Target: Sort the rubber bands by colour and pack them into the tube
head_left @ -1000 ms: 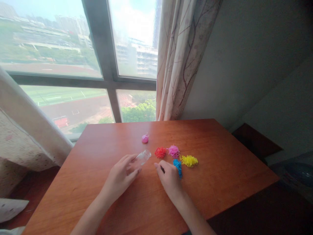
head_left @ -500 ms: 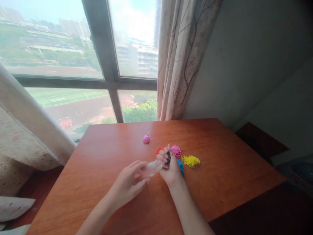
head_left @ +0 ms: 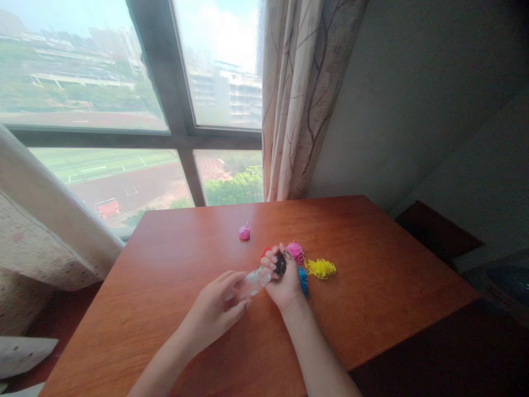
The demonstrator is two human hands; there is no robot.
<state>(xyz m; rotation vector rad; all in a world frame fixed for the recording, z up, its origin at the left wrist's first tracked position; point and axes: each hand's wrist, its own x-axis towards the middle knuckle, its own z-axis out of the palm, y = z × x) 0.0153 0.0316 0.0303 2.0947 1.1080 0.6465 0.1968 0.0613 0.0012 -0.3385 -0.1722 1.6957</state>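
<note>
My left hand point(head_left: 219, 306) is closed around a clear, see-through container point(head_left: 257, 280), its fingers on one side and its thumb on the other. The container's far end reaches up to the fingers of my right hand point(head_left: 286, 289). A clump of black rubber bands point(head_left: 281, 264) is gripped in that hand, with one loop sticking out near the fingertips. Behind and beside the right hand lie small piles of bands: pink point(head_left: 295, 252), blue point(head_left: 303, 281) and yellow point(head_left: 321, 268). A red pile point(head_left: 264, 251) is mostly hidden by the fingers.
A small tied pink bundle point(head_left: 244, 231) sits farther back on the brown wooden table point(head_left: 185, 237). Beyond the table's far edge are a window point(head_left: 182, 138) and a patterned curtain point(head_left: 293, 110). Another curtain point(head_left: 49, 220) hangs at left.
More of the black clump shows between the right hand's fingers. Both hands keep nearly the same places; the whole view has shifted slightly.
</note>
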